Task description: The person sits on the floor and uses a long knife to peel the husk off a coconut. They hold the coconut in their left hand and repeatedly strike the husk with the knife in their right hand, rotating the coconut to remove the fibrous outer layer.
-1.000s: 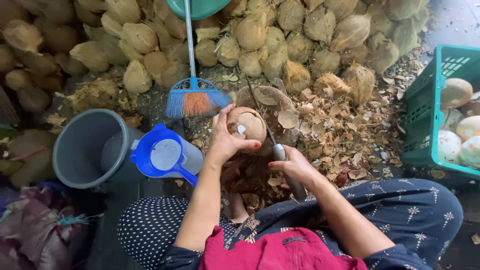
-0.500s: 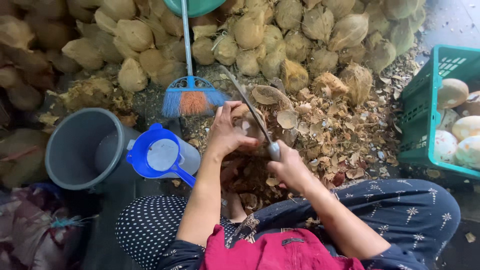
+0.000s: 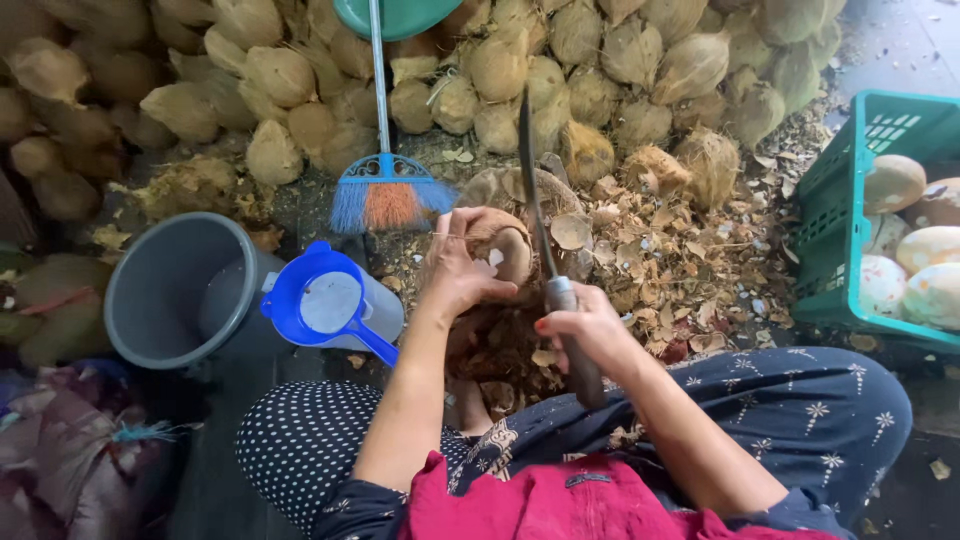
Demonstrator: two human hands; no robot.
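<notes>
My left hand (image 3: 458,270) grips a partly peeled brown coconut (image 3: 505,243) held above my lap. My right hand (image 3: 585,328) is closed around the dark handle of a long knife (image 3: 533,190), whose blade points up and away, its edge beside the coconut's right side. Brown shell chips lie beneath both hands.
A heap of husked coconuts (image 3: 520,60) fills the back. A grey bucket (image 3: 165,290) and a blue strainer jug (image 3: 335,305) stand at left, a blue and orange broom (image 3: 385,195) behind them. A green crate (image 3: 850,220) with peeled pale coconuts (image 3: 925,270) stands at right. Shell scraps (image 3: 680,270) cover the ground.
The knife blade has swung up from low by my lap to standing upright beside the coconut. My left hand has turned the coconut slightly.
</notes>
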